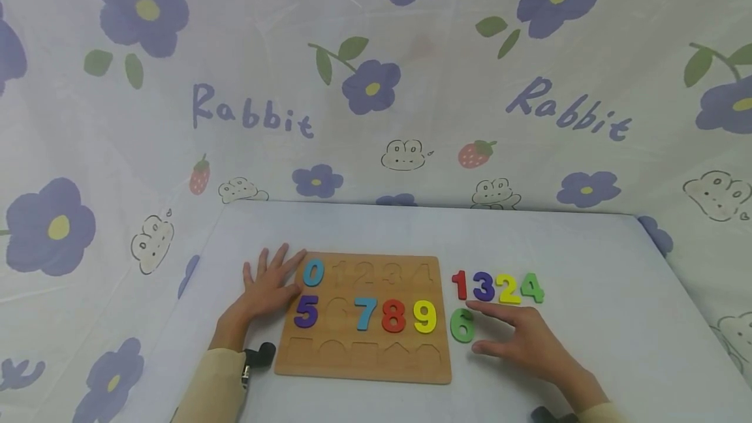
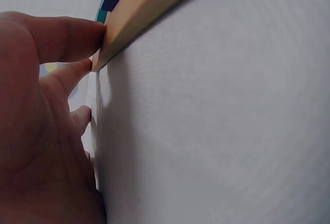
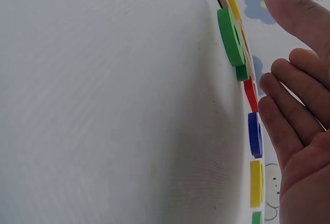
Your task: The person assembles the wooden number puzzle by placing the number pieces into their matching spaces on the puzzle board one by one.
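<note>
A wooden number puzzle board (image 1: 364, 361) lies on the white table, with a blue 0, purple 5, blue 7, red 8 and yellow 9 in its recesses. My left hand (image 1: 267, 289) rests at the board's left edge with fingers spread; in the left wrist view the thumb (image 2: 72, 39) touches the board's side. Right of the board lies a green 6 (image 1: 463, 326). Beside it my right hand (image 1: 531, 344) hovers, index finger and thumb parted toward the 6, nothing between them. In the right wrist view the green 6 (image 3: 230, 37) stands apart from the fingers.
Above the green 6, a red 1 (image 1: 460, 284), purple 3 (image 1: 484, 286), yellow 2 (image 1: 508, 289) and green 4 (image 1: 532, 288) lie in a row. The board's bottom row holds shape recesses. A flower-print curtain (image 1: 446, 83) hangs behind the table's back edge.
</note>
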### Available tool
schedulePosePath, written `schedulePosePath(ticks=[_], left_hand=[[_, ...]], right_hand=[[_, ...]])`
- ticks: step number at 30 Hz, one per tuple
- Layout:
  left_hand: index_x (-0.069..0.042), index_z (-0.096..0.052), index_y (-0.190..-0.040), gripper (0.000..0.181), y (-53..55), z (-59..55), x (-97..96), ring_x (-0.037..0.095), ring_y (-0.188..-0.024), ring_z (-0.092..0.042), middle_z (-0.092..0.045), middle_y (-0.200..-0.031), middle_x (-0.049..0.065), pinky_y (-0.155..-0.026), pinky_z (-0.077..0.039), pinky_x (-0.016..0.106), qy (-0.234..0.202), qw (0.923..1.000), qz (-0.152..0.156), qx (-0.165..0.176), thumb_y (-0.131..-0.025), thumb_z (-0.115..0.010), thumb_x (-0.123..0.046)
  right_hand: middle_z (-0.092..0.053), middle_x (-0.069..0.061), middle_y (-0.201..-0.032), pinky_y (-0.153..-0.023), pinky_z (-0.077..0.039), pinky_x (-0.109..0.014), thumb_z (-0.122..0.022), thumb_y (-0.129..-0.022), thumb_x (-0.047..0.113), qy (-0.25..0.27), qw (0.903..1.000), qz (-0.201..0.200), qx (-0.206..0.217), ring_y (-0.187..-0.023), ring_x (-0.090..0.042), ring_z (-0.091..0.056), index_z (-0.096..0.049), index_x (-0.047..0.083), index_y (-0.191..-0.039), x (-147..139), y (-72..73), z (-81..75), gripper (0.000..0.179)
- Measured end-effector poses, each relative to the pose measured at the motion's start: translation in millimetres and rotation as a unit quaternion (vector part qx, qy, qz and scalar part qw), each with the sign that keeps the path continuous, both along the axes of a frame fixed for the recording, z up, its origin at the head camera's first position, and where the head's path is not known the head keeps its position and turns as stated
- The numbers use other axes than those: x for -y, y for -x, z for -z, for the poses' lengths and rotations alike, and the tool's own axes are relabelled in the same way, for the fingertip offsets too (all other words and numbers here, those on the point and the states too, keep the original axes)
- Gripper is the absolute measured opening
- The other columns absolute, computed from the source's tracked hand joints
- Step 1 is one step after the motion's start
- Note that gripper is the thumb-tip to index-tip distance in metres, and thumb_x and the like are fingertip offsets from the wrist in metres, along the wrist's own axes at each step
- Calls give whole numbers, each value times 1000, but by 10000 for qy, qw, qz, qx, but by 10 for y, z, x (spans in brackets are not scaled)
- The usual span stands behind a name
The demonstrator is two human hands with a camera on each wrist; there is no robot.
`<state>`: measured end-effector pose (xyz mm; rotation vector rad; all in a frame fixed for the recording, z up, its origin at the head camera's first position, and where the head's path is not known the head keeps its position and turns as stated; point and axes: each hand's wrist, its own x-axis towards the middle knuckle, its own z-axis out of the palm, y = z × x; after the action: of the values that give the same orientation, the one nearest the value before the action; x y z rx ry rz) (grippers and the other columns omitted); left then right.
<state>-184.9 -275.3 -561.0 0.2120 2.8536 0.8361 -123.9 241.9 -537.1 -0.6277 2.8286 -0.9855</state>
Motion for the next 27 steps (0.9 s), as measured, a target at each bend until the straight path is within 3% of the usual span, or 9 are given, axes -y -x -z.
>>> schedulePosePath(ticks=[8,14,27], left_hand=[[-22,-35,-173,74,-23,-90,-35,61,-165,11,-8,-184,23,-121,18,85,132,9998,-37,160,-104,-60,-27],[-21,-36,-172,74,-23,-71,-37,61,-165,11,-9,-183,25,-122,19,84,38,9999,-47,97,-102,-60,-27],[-23,-35,-173,73,-26,-85,-39,59,-166,11,-8,-184,23,-123,17,83,197,9997,-61,147,-105,-60,-29]], right_hand=[[-76,10,-140,-111,-57,-54,-97,-83,36,66,9996,-16,257,-136,-25,-70,-73,23,-146,60,50,35,69],[-76,11,-141,-113,-56,-51,-97,-83,31,19,9994,-25,349,-137,-24,-69,-73,24,-146,103,75,66,68],[-76,8,-140,-113,-56,-52,-97,-83,25,-293,9995,-72,85,-136,-25,-70,-73,23,-144,153,78,100,66]])
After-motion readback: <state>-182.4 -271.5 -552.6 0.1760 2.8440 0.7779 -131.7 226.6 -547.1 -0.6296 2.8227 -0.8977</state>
